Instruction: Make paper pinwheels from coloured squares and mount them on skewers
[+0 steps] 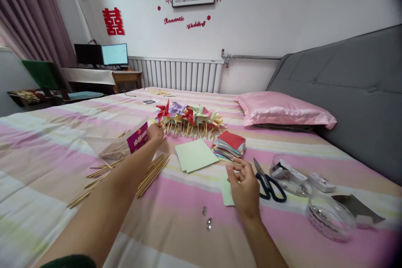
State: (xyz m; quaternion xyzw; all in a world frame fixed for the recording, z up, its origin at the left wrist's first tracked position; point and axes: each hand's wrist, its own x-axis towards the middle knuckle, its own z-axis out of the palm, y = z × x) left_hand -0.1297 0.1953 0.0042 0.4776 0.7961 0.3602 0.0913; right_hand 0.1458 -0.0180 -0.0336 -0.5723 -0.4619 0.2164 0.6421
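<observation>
My left hand [155, 132] reaches far forward to the left end of a row of paper pinwheels on sticks. Its fingers are closed at the stick of a red pinwheel [163, 111]; the grip itself is partly hidden. My right hand [244, 184] hovers with loosely curled, parted fingers and nothing visible in them. Beneath it lies a small light-green paper piece [227, 192], partly covered. Larger light-green sheets [196, 155] rest between my hands, beside a stack of coloured paper squares [230, 144]. Black-handled scissors [266, 180] lie right of my right hand.
Wooden sticks [153, 174] lie near my left forearm, beside a clear bag [114, 147] of sticks. Small metal pieces [209, 223] sit on the striped bedspread [176, 234]. Clear round containers [329, 217] and small boxes are at right. A pink pillow [282, 109] lies behind.
</observation>
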